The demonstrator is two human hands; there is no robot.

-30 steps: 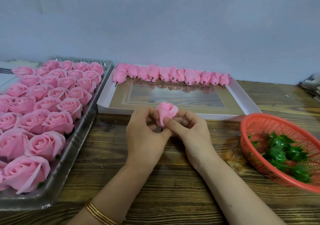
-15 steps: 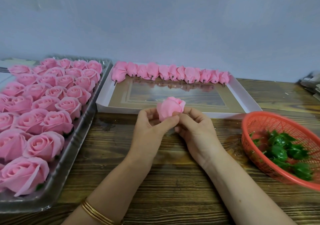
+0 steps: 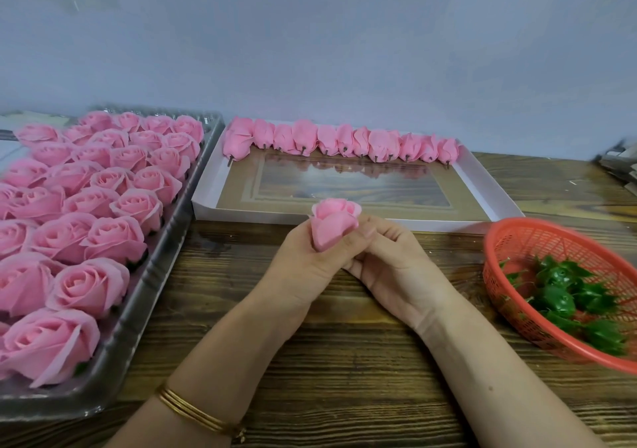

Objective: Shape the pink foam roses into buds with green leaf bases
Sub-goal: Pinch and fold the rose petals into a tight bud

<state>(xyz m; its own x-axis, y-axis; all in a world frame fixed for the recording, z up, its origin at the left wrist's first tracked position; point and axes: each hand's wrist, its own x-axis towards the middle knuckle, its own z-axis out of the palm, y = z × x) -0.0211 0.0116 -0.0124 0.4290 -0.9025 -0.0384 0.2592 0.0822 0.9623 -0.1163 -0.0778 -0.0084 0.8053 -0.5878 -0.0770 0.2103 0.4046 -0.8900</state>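
Bare table [image 3: 348, 371] runs down the near centre, between the clear tray [image 3: 113, 354] of open roses on the left and the red basket [image 3: 517, 237] on the right. Both forearms cross this strip. The left grip [image 3: 306, 261] and right grip [image 3: 389, 258], holding one pink foam rose [image 3: 334, 223], occupy its far end just before the white box [image 3: 482, 189]. Tray and box stand just beside each other. The wall [image 3: 344, 51] closes the far side.
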